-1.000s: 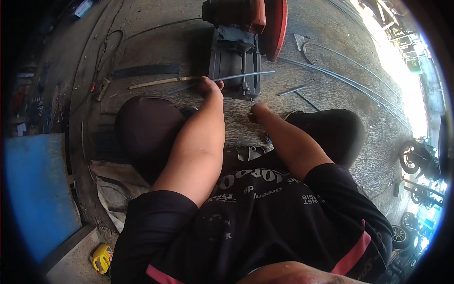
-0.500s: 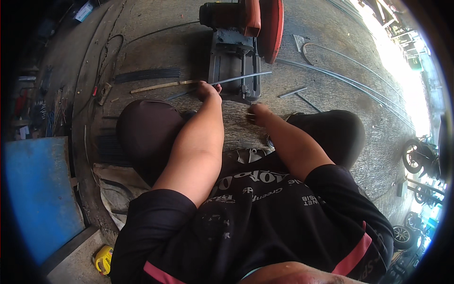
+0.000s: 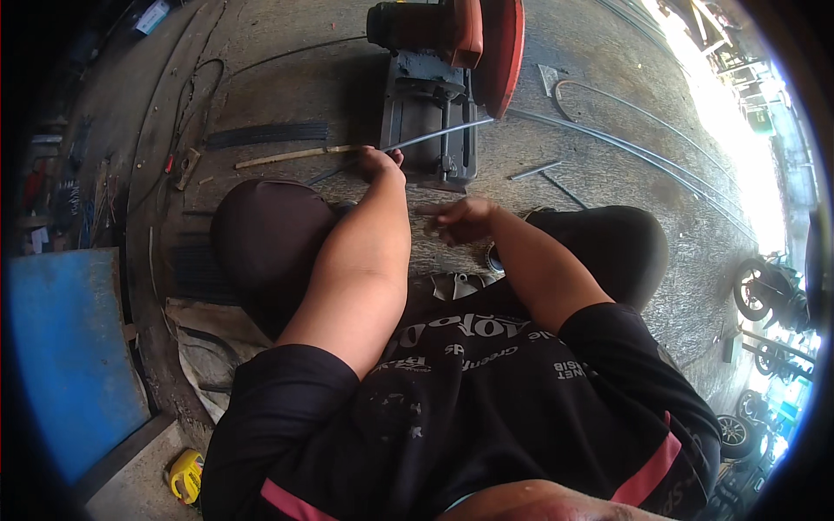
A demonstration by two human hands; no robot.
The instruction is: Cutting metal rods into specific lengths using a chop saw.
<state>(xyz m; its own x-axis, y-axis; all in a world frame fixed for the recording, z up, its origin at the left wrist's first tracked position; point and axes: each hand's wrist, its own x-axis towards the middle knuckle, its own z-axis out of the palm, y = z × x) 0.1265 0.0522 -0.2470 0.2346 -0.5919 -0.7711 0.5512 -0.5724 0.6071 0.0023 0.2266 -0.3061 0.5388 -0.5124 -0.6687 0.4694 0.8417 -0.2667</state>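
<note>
My left hand (image 3: pixel 383 162) is closed around a thin grey metal rod (image 3: pixel 443 133), which slants across the base of a cut-off saw (image 3: pixel 426 61). The rod's right end lies near the lower edge of the saw's red guard (image 3: pixel 502 65). A clamp screw (image 3: pixel 446 139) stands on the base where the rod crosses it. My right hand (image 3: pixel 465 220) is empty, fingers apart, just on my side of the saw base. By my left hand lies a wooden stick (image 3: pixel 295 157), its right end close to my fingers.
A short grey rod piece (image 3: pixel 536 170) and a dark rod (image 3: pixel 565 189) lie right of the saw. Long metal rods (image 3: pixel 643 152) stretch farther right. Dark flat strips (image 3: pixel 268 135) lie at left. A yellow tape measure (image 3: pixel 186 476) sits lower left, near a blue panel (image 3: pixel 78 339).
My right hand has moved left, away from the front of the saw's clamp, and its fingers have spread. The rod's right end has swung away from me toward the guard.
</note>
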